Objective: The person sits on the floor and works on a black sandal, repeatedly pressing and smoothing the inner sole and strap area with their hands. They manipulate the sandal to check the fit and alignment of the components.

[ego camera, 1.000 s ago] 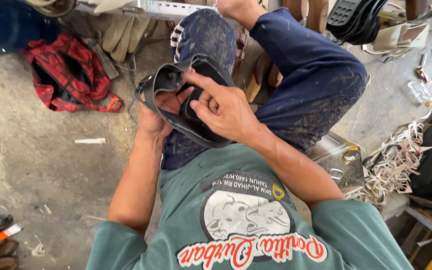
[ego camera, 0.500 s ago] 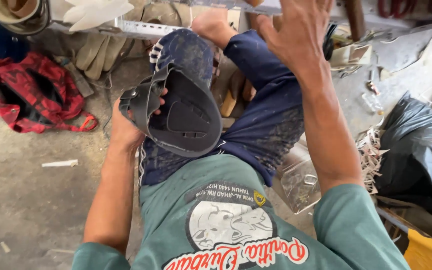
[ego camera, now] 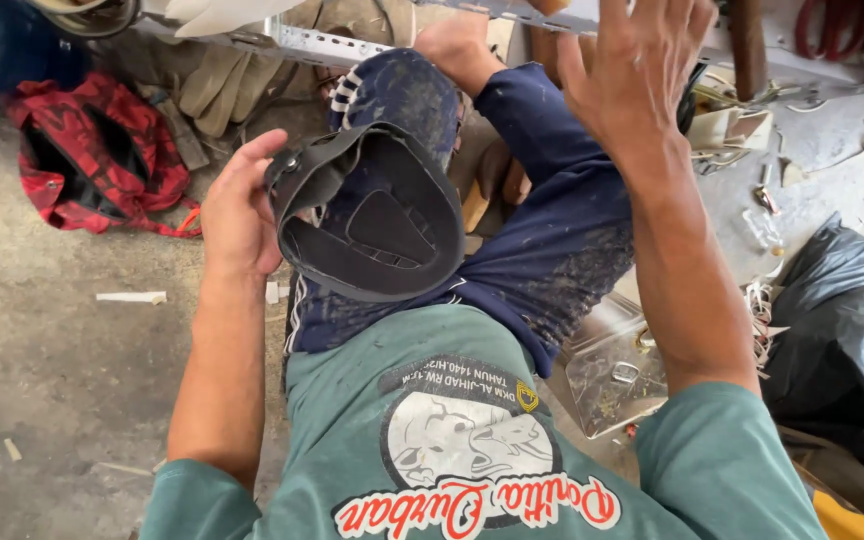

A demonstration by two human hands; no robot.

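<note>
Sandal: You hold a black sandal (ego camera: pixel 377 225) over your lap. Its sole faces up at you, and its straps sit on the left side by your fingers.
Left hand: Your left hand (ego camera: pixel 237 215) holds the sandal by its strap end. Your fingers curl around the strap, and your thumb presses on top near a small metal stud.
Right hand: Your right hand (ego camera: pixel 637 75) is up high, well apart from the sandal. Its fingers are spread wide open and they hold nothing. The fingertips are near a metal rail (ego camera: pixel 592 15) at the top.
Legs: Your legs are in dark blue pants (ego camera: pixel 552 240) with pale dusty marks. One knee is bent up just behind the sandal.
Shirt: You wear a green shirt (ego camera: pixel 352 450) with a white picture on the chest.
Floor: The floor (ego camera: pixel 52 340) is grey and dusty. A small white stick (ego camera: pixel 132 297) lies on it, to the left of your arm.
Red bag: A red and black bag (ego camera: pixel 92 155) lies on the floor at the far left, well apart from your hand.
Black bag: A shiny black plastic bag (ego camera: pixel 847 330) sits at the right, near your right arm.
Clear bag: A clear plastic bag (ego camera: pixel 612 370) lies under your right arm, just beside your leg.
</note>
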